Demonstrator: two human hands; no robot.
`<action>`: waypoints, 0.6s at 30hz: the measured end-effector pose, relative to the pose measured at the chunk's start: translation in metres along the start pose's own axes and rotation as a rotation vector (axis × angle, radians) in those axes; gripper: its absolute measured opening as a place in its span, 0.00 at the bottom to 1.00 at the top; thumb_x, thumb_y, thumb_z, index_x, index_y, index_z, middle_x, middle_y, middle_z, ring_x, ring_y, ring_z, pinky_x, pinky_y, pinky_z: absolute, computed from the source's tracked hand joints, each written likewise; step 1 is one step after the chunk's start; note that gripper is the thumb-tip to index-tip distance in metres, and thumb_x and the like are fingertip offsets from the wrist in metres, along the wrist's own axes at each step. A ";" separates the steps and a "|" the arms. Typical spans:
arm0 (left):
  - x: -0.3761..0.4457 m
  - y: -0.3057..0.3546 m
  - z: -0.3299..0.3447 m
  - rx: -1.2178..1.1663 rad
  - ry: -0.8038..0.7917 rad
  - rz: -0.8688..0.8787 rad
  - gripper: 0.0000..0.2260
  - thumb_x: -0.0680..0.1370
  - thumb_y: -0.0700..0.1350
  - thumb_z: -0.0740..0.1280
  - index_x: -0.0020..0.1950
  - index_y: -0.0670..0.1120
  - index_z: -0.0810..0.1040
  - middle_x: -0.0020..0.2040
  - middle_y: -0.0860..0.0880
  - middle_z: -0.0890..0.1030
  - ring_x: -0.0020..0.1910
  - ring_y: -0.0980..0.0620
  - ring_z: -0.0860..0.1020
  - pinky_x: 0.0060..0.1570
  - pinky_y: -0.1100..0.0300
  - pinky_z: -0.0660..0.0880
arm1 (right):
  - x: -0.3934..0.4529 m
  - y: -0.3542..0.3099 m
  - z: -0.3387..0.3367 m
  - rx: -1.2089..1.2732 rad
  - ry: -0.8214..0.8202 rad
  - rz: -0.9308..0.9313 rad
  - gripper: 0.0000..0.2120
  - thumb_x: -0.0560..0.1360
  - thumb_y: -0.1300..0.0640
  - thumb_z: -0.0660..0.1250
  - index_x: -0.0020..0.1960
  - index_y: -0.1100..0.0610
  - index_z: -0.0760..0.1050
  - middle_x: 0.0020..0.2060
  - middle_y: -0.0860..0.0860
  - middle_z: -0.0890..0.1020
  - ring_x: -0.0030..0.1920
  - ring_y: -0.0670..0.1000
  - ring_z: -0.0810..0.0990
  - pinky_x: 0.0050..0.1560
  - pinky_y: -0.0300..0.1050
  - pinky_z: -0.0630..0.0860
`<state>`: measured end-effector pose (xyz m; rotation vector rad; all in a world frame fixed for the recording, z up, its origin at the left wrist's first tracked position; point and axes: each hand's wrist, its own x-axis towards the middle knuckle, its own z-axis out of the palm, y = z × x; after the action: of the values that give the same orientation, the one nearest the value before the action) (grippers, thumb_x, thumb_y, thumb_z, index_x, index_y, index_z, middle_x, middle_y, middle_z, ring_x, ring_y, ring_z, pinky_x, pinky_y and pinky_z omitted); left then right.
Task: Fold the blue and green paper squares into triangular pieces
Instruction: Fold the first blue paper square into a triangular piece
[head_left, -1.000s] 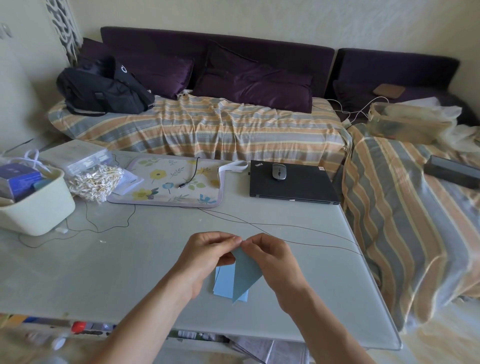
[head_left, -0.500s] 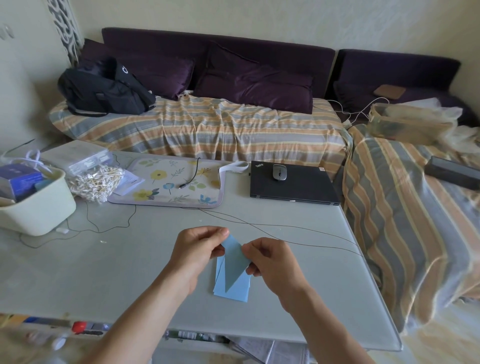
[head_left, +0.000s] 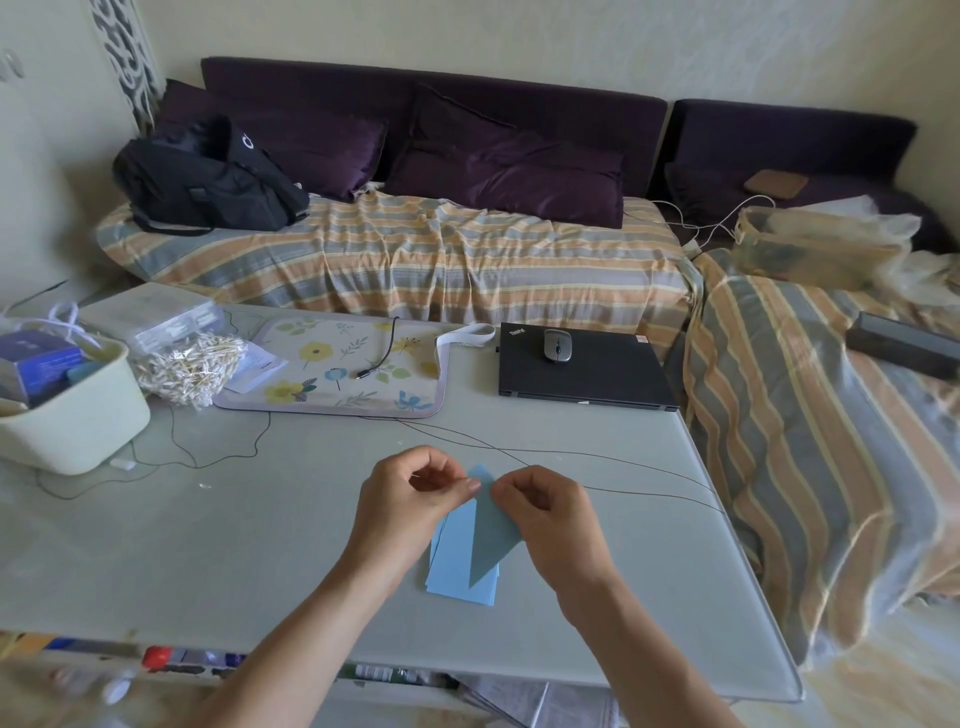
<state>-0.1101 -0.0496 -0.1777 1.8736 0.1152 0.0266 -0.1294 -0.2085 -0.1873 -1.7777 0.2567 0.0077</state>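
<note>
A folded blue paper piece (head_left: 491, 530) is held above the grey table (head_left: 208, 545), its long point hanging down and its upper tip showing between my hands. My left hand (head_left: 410, 499) pinches its upper left edge with thumb and forefinger. My right hand (head_left: 545, 514) pinches the upper right edge. Beneath them a small stack of light blue paper squares (head_left: 457, 574) lies flat on the table, partly covered by my hands and the held piece. No green paper is visible.
A thin dark cable (head_left: 597, 467) runs across the table just beyond my hands. Farther back lie a floral mat (head_left: 337, 369), a closed black laptop (head_left: 587, 374) with a mouse (head_left: 557, 345), a bag of cotton swabs (head_left: 187, 366) and a cream bin (head_left: 72, 410). Striped sofas surround the table.
The blue piece has been turned between my hands: its upper tip rose, then my fingers closed together over its top again. The stack on the table stayed put.
</note>
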 end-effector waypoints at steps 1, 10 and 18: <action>-0.001 0.000 0.000 0.027 -0.014 0.003 0.07 0.70 0.45 0.80 0.38 0.48 0.83 0.35 0.54 0.84 0.36 0.57 0.80 0.42 0.63 0.76 | 0.000 0.000 0.000 -0.005 0.003 -0.008 0.06 0.77 0.56 0.70 0.42 0.52 0.82 0.35 0.46 0.84 0.35 0.43 0.77 0.37 0.36 0.70; -0.003 0.002 0.002 0.081 0.032 -0.019 0.05 0.71 0.48 0.79 0.40 0.52 0.85 0.39 0.55 0.86 0.40 0.58 0.83 0.39 0.65 0.75 | -0.001 -0.001 0.001 -0.052 0.041 -0.065 0.07 0.77 0.56 0.69 0.40 0.51 0.81 0.32 0.47 0.81 0.33 0.43 0.73 0.32 0.33 0.67; -0.007 0.005 0.002 0.030 -0.042 0.005 0.01 0.74 0.48 0.78 0.44 0.52 0.88 0.38 0.58 0.87 0.41 0.61 0.84 0.43 0.66 0.76 | -0.001 0.000 0.004 0.022 0.014 -0.025 0.06 0.78 0.55 0.70 0.42 0.52 0.82 0.34 0.46 0.83 0.34 0.43 0.76 0.34 0.34 0.69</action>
<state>-0.1170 -0.0536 -0.1732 1.9035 0.0818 -0.0110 -0.1304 -0.2049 -0.1883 -1.7595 0.2441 -0.0258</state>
